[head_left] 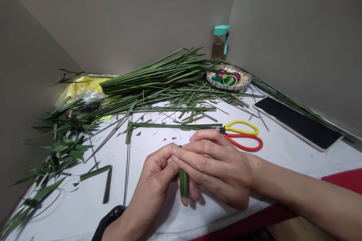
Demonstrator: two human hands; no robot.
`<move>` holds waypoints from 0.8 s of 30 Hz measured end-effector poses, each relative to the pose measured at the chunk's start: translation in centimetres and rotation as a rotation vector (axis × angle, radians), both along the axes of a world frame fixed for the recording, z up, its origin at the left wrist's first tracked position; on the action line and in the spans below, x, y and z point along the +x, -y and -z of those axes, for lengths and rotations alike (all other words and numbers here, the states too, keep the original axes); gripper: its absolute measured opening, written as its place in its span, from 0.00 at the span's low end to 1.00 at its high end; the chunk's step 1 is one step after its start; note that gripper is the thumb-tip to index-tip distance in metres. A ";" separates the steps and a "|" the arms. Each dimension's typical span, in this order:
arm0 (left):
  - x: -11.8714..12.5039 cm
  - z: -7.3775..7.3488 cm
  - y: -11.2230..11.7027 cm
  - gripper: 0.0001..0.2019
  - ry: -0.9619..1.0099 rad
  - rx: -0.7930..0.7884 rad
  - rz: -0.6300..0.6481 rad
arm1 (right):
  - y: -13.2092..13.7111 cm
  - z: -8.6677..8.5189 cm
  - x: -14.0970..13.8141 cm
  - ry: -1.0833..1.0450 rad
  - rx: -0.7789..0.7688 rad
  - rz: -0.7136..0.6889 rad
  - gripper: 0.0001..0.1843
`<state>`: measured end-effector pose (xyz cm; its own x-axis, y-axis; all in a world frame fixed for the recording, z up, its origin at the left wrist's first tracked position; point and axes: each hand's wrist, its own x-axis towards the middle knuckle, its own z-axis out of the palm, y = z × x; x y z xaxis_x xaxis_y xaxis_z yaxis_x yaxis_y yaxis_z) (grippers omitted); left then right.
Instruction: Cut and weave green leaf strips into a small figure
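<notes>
My left hand [154,180] and my right hand [212,169] meet above the white-covered table [285,158], pinching a folded green palm-like leaf strip [183,182] between their fingers. Its lower end hangs below my fingers, and the upper part is mostly hidden by them. Just beyond my right hand lie red-and-yellow-handled scissors [240,135], with my fingers close to their pivot but not clearly touching it. Long cut leaf strips [169,124] lie on the table ahead of my hands.
A large bundle of long green leaves [158,75] lies across the back, with scraps scattered around it. Behind stand a woven dish of colourful items [228,78] and a teal-capped bottle [220,42]. A phone [296,122] lies right, a yellow bag [83,88] left.
</notes>
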<state>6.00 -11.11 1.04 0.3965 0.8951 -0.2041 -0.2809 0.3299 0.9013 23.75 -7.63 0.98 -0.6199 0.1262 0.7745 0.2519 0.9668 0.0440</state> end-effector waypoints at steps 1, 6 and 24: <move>0.0 0.0 0.0 0.12 0.023 -0.002 0.006 | -0.1 0.0 0.0 -0.002 0.005 -0.007 0.20; 0.1 0.5 0.0 0.12 0.143 -0.032 0.032 | -0.8 0.4 0.0 -0.014 0.058 -0.018 0.19; 0.1 0.2 -0.5 0.11 0.251 -0.151 0.009 | -1.6 0.4 -0.2 -0.029 0.178 -0.045 0.20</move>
<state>6.13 -10.65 0.88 0.4591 0.8582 -0.2296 -0.4853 0.4588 0.7443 23.55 -6.04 0.57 -0.5991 -0.0422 0.7996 0.2122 0.9545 0.2093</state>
